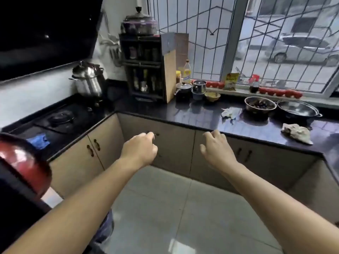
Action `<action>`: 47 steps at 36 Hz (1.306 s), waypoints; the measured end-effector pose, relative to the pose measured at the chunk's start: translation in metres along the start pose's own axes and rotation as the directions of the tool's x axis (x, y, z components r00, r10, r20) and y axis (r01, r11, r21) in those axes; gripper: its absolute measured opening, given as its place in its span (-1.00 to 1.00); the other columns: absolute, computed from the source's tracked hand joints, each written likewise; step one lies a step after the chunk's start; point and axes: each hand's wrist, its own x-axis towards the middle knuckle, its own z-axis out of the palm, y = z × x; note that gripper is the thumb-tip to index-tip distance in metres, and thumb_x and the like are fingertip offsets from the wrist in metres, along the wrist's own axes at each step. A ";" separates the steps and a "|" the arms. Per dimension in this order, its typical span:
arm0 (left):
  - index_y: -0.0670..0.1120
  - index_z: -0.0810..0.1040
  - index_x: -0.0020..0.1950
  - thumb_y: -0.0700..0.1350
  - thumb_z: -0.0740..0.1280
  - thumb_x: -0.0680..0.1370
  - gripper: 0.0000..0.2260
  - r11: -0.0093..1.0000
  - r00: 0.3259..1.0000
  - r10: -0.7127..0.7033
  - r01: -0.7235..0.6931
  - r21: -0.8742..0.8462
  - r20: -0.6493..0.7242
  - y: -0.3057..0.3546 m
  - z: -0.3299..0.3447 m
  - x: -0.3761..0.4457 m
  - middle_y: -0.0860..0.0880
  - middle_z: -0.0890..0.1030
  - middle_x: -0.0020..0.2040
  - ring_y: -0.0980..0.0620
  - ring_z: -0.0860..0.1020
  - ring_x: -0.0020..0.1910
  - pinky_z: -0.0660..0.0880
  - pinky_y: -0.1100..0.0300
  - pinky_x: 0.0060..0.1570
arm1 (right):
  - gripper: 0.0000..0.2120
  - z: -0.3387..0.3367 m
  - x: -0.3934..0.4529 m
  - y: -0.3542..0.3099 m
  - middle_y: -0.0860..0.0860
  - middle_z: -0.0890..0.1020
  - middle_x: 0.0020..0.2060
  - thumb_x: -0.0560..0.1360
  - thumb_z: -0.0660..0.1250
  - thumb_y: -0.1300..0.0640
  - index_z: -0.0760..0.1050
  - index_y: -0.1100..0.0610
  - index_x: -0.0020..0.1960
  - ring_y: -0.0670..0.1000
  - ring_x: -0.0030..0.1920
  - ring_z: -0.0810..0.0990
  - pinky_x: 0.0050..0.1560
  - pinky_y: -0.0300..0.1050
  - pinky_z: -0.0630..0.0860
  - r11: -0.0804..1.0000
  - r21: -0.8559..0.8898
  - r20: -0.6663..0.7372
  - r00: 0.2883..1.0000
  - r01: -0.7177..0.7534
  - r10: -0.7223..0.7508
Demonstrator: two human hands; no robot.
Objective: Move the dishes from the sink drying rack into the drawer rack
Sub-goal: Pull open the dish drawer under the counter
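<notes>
My left hand [139, 149] reaches to the beige cabinet front [174, 143] under the black counter. Its fingers curl round a dark vertical handle [157, 134], whose ends show above and below the knuckles. The front is closed, and no drawer rack shows. My right hand [217, 149] hovers in front of the neighbouring cabinet door, just below the counter edge, with fingers loosely bent and nothing in them. Neither the sink drying rack nor its dishes are in view.
The black counter [201, 116] carries a steel bowl [260, 105], a wok [298, 110], two rags, small pots and a dark spice rack [143, 70] with a cutting board against it. A gas stove [60, 118] and steel pot [88, 79] stand left. A red rounded object [22, 162] is beside my left arm.
</notes>
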 end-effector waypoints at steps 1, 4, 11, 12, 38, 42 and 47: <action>0.04 0.50 0.22 -0.04 0.19 0.59 -0.77 1.000 1.000 -0.004 0.004 -0.009 0.027 -0.008 0.002 0.007 0.02 0.58 0.17 -0.10 0.55 0.12 0.40 0.07 -0.08 | -0.69 0.008 0.010 -0.003 0.16 0.41 0.26 0.60 0.23 0.08 0.42 0.18 0.30 0.22 0.26 0.36 0.25 0.11 0.42 1.000 -0.001 0.016 1.000 -0.009 0.009; 0.06 0.54 0.14 -0.03 0.20 0.57 -0.80 1.000 0.998 -0.008 0.009 -0.022 0.067 -0.041 0.018 0.038 0.01 0.62 0.17 -0.14 0.57 0.09 0.42 0.07 -0.07 | -0.69 0.024 0.040 -0.012 0.16 0.43 0.25 0.60 0.23 0.08 0.43 0.17 0.30 0.22 0.26 0.36 0.26 0.12 0.42 0.998 -0.013 0.054 0.997 -0.057 0.057; 0.05 0.58 0.10 -0.05 0.20 0.57 -0.81 0.998 0.987 -0.032 0.040 -0.048 0.157 -0.096 0.047 0.121 -0.02 0.63 0.16 -0.15 0.56 0.05 0.37 0.10 -0.10 | -0.73 0.048 0.109 -0.020 0.11 0.45 0.17 0.59 0.19 0.09 0.43 0.15 0.24 0.16 0.23 0.36 0.22 0.10 0.44 0.990 -0.035 0.072 0.987 -0.140 0.142; 0.05 0.58 0.09 -0.05 0.20 0.57 -0.81 0.998 0.985 -0.021 0.031 -0.053 0.170 -0.099 0.051 0.132 -0.01 0.64 0.15 -0.14 0.55 0.03 0.38 0.09 -0.10 | -0.74 0.051 0.119 -0.020 0.10 0.45 0.16 0.59 0.18 0.09 0.44 0.16 0.23 0.16 0.23 0.37 0.21 0.10 0.45 0.988 -0.031 0.071 0.985 -0.154 0.156; 0.07 0.49 0.26 -0.02 0.22 0.61 -0.77 0.979 0.914 -0.167 0.197 -0.045 0.369 -0.171 0.233 0.396 0.06 0.40 0.32 -0.10 0.55 0.08 0.49 0.05 -0.04 | -0.67 0.269 0.433 0.082 0.14 0.44 0.19 0.60 0.17 0.16 0.41 0.18 0.34 0.20 0.21 0.35 0.20 0.06 0.40 0.972 -0.016 0.298 0.926 -0.236 0.230; 0.02 0.47 0.35 -0.09 0.25 0.60 -0.69 0.977 0.909 -0.164 0.204 -0.067 0.383 -0.175 0.292 0.417 0.06 0.28 0.46 -0.10 0.55 0.14 0.53 0.01 -0.02 | -0.63 0.320 0.485 0.103 0.17 0.46 0.23 0.61 0.21 0.12 0.41 0.19 0.39 0.22 0.22 0.34 0.19 0.10 0.42 0.962 -0.012 0.241 0.933 -0.272 0.266; -0.06 0.46 0.37 -0.02 0.12 0.48 -0.53 0.975 0.865 -0.107 0.187 -0.118 0.491 -0.201 0.386 0.451 0.03 0.36 0.38 -0.15 0.58 0.18 0.56 -0.10 0.08 | -0.61 0.381 0.539 0.128 0.20 0.48 0.28 0.60 0.27 -0.02 0.49 0.21 0.32 0.27 0.30 0.34 0.35 0.17 0.31 0.956 -0.027 0.057 0.954 -0.293 0.294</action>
